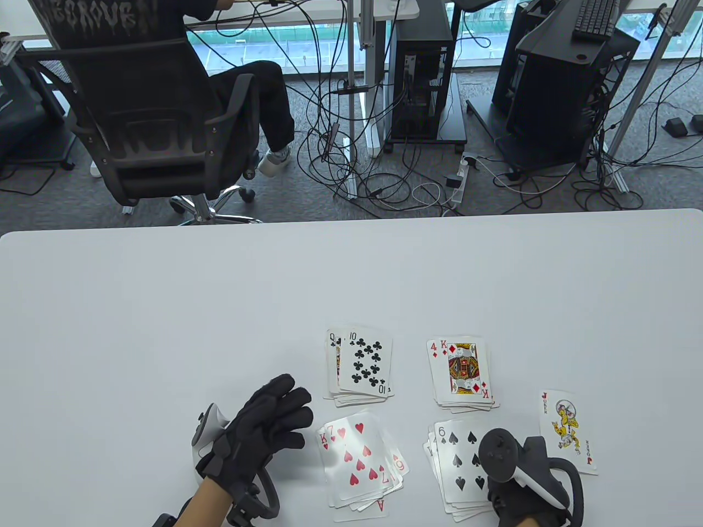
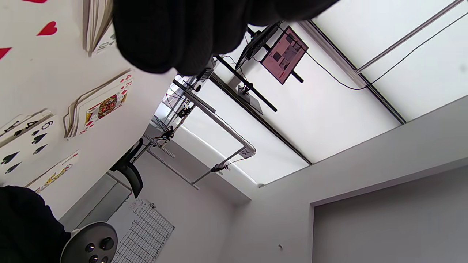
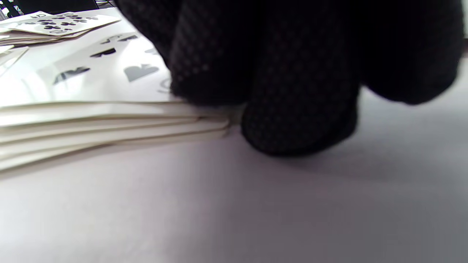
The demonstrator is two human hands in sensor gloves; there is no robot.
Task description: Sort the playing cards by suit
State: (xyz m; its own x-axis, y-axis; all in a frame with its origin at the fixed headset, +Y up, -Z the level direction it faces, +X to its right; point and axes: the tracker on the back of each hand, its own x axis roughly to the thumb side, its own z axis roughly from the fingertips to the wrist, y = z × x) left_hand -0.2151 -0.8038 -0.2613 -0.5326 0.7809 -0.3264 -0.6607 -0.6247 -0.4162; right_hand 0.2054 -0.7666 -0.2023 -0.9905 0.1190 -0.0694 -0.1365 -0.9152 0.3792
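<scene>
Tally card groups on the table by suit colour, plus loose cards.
Black-suit piles: 2, the clubs pile and the spades pile
Red-suit piles: 2, the hearts pile and the diamonds pile
Loose cards: 1, the joker
Total: 5

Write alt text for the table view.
Four face-up piles of playing cards sit on a white table: clubs far left, diamonds far right, hearts near left, spades near right, with a joker alone at the right. The gloved left hand hovers open beside the hearts; the right hand rests at the spades pile's near corner.
</scene>
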